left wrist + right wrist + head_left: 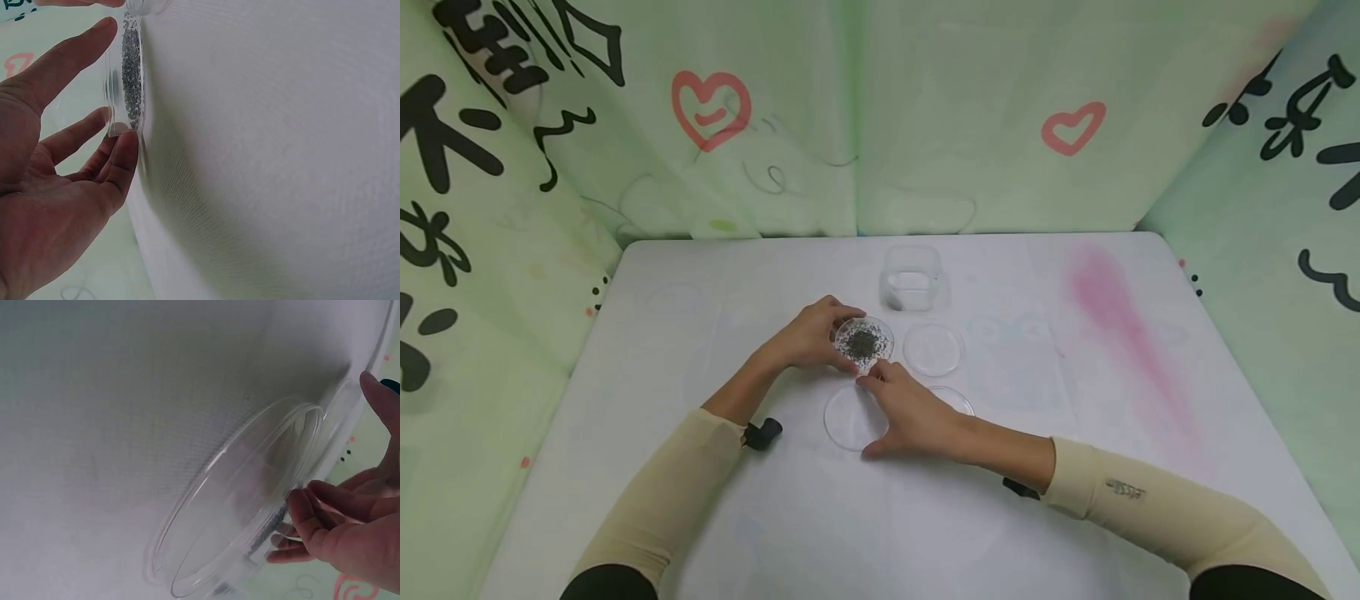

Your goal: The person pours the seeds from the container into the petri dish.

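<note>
A clear petri dish with dark granules, heaped in the middle and scattered round, sits on the white table. My left hand holds it at its left side, thumb and fingers spread along the rim. In the left wrist view the granules show edge-on between thumb and fingertips. The fingertips of my right hand touch or nearly touch the dish's near edge, while its thumb stands apart. Under and beside that hand lies a clear round dish or lid, also large in the right wrist view.
Another clear round dish lies right of the granules. A further one is partly hidden behind my right hand. A clear plastic box stands behind them on the white table. Green curtains enclose the back and sides.
</note>
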Motion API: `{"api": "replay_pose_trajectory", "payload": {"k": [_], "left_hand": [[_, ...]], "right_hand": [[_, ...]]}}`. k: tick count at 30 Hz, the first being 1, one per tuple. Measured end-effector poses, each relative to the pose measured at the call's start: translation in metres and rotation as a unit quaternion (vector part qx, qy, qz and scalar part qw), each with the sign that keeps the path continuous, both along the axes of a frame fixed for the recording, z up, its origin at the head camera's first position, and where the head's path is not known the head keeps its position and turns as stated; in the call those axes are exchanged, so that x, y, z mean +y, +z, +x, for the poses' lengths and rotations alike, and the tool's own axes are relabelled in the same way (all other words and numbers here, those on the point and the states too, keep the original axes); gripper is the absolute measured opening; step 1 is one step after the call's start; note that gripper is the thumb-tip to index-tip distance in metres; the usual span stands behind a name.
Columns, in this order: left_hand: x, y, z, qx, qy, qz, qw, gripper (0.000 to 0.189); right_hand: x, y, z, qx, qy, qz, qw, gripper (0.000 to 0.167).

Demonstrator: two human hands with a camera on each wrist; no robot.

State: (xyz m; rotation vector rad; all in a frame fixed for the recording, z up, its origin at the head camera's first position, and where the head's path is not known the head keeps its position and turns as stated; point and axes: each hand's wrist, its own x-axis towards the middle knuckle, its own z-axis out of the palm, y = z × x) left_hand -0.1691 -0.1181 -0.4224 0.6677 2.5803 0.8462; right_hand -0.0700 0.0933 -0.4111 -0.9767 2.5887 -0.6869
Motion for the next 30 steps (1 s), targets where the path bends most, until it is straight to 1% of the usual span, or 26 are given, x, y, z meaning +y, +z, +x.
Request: {"api": "replay_pose_trajectory", "payload": {"k": [3, 7, 9, 13, 16, 21, 26, 30], "left_hand": [[0.000, 0.000, 0.000, -0.004, 0.002, 0.002, 1.0000, 0.091], [-0.001, -0.001, 0.000, -0.009, 0.004, 0.002, 1.0000, 0.091], [-0.001, -0.001, 0.000, -0.009, 0.003, 0.000, 1.0000, 0.091], [0.000, -0.001, -0.001, -0.007, 0.002, -0.002, 1.0000, 0.091], [0.001, -0.001, -0.001, -0.010, 0.003, 0.001, 0.9999, 0.091], [0.002, 0.000, -0.001, -0.006, 0.001, 0.010, 0.9999, 0.089], [0.001, 0.002, 0.000, -0.019, 0.012, 0.018, 0.9996, 0.089], [0.000, 0.000, 0.001, -0.020, 0.016, 0.016, 0.9995, 0.089]], "right_hand": [[-0.002, -0.001, 0.001, 0.006, 0.001, 0.007, 1.0000, 0.099], [-0.005, -0.003, 0.002, 0.026, 0.002, 0.021, 0.9994, 0.101], [-0.006, -0.003, 0.003, 0.033, 0.001, 0.028, 0.9991, 0.099], [-0.007, -0.004, 0.003, 0.033, -0.001, 0.034, 0.9989, 0.096], [-0.005, -0.002, 0.003, 0.019, 0.001, 0.029, 0.9994, 0.094], [0.004, 0.007, 0.000, -0.019, 0.003, -0.001, 0.9998, 0.093], [0.015, 0.021, -0.008, -0.058, -0.016, -0.007, 0.9982, 0.093], [0.026, 0.030, -0.015, -0.084, -0.037, -0.023, 0.9956, 0.095]]}}
